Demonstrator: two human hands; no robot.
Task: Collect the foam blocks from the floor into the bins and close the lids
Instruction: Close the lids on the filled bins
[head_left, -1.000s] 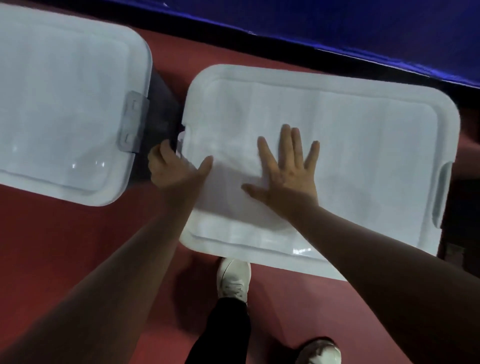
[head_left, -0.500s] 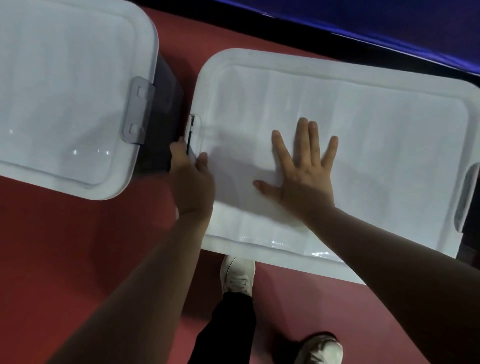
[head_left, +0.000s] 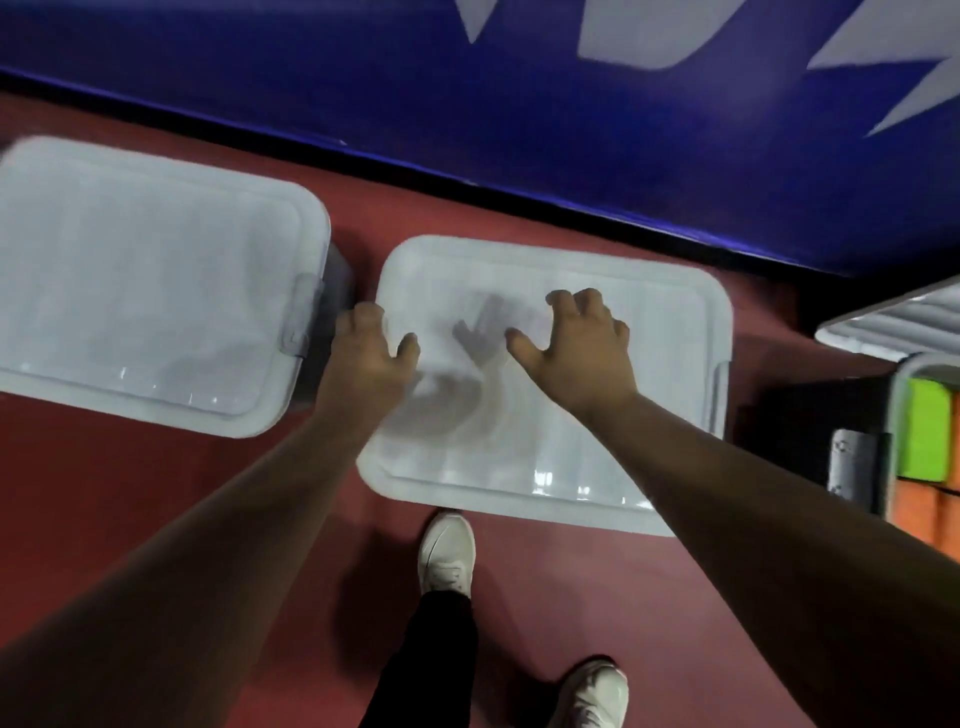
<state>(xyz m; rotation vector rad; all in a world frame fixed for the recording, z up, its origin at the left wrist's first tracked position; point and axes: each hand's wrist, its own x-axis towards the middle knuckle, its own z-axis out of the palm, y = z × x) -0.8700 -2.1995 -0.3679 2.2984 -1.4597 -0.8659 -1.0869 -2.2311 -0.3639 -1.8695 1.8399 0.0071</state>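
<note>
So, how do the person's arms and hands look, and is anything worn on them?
The left arm and right arm are bare as far as the frame shows, with no sleeves. The left hand and right hand have no gloves; I see no watch or ring, though the picture is blurred. Below are a dark trouser leg and white shoes.
</note>
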